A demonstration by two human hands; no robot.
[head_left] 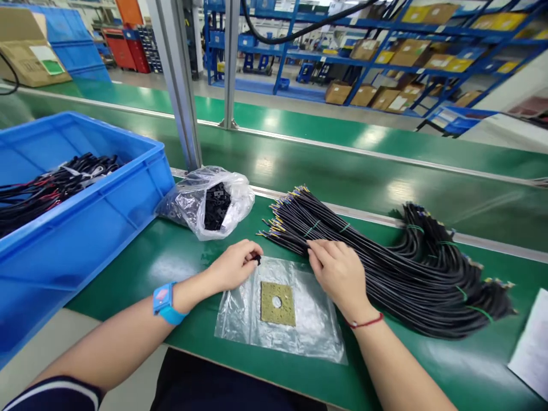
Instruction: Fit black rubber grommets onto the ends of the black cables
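Mid-frame, the left hand pinches a black part; the right hand (I cannot tell its grip) meets the cables.

Beyond two upright metal posts, blue shelving bore cardboard boxes, a red cabinet stood farther left, a carton sat beside stacked blue crates, a black cable drooped overhead, and a white sheet lay at the right of the green bench.
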